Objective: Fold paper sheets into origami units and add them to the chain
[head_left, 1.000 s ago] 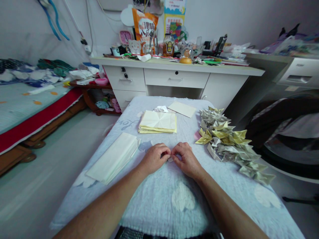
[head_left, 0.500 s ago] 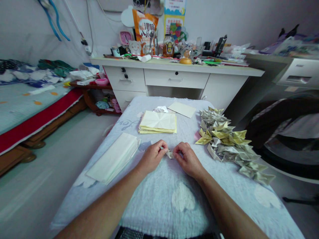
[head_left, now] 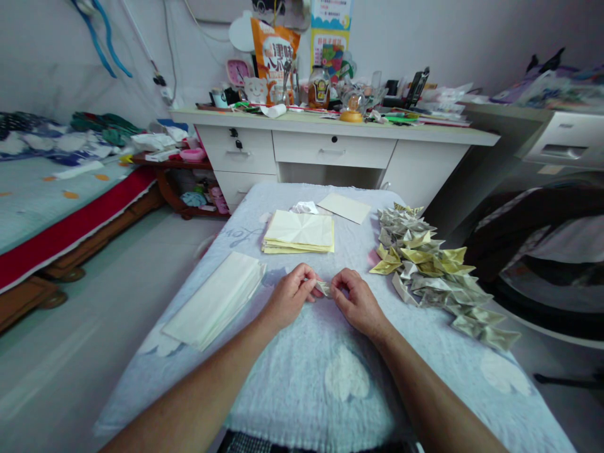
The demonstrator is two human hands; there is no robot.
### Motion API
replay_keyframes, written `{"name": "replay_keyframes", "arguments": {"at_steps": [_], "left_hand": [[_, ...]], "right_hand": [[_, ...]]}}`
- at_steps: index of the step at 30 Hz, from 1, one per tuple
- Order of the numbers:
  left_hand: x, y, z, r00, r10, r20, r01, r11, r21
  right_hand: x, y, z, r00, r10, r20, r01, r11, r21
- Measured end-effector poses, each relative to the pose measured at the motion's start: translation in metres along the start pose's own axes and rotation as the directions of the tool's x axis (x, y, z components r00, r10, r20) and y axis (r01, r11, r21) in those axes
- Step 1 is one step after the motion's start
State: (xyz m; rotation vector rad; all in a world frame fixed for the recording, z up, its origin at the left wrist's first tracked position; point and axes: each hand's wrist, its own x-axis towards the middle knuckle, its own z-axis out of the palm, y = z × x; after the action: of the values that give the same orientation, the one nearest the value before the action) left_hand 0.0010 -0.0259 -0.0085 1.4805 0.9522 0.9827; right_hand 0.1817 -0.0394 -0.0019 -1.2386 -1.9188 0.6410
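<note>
A small piece of folded paper (head_left: pixel 323 288) is pinched between both hands just above the cloth-covered table. My left hand (head_left: pixel 293 294) closes thumb and fingers on its left end. On its right end my right hand (head_left: pixel 356 299) grips with thumb and forefinger. The fingertips hide much of its shape. Beyond the hands lies a stack of creased cream and yellow paper (head_left: pixel 298 229). To the left rests a bundle of long folded white paper strips (head_left: pixel 214 301). Folded pointed paper pieces (head_left: pixel 431 270) in grey and yellow are rowed up on the right.
A pale card (head_left: pixel 344 207) and a crumpled white tissue (head_left: pixel 304 207) lie at the table's far end. Behind stands a white desk (head_left: pixel 335 139) crowded with a jar, a snack bag and small items. A bed (head_left: pixel 75 220) is left, a washing machine (head_left: pixel 557 251) right.
The folded paper has turned slightly in my fingers and sits a little higher. My left fingers have shifted around its left end; both hands stay nearly in place.
</note>
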Motion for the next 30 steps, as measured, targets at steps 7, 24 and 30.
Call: {"name": "replay_keyframes", "arguments": {"at_steps": [7, 24, 30], "left_hand": [[-0.0025, 0.0007, 0.0024, 0.999, 0.02, 0.029, -0.02, 1.0, 0.011], [-0.0084, 0.0096, 0.0045, 0.996, 0.08, 0.043, -0.081, 0.996, 0.04], [-0.0081, 0.009, 0.0047, 0.996, 0.067, 0.05, -0.068, 0.997, 0.022]], "right_hand": [[0.0007, 0.0011, 0.0018, 0.995, 0.105, 0.005, -0.105, 0.994, 0.032], [-0.001, 0.004, 0.0032, 0.984, 0.176, 0.012, -0.174, 0.955, 0.24], [-0.0007, 0.0035, 0.0033, 0.979, 0.202, 0.015, -0.199, 0.945, 0.258]]}}
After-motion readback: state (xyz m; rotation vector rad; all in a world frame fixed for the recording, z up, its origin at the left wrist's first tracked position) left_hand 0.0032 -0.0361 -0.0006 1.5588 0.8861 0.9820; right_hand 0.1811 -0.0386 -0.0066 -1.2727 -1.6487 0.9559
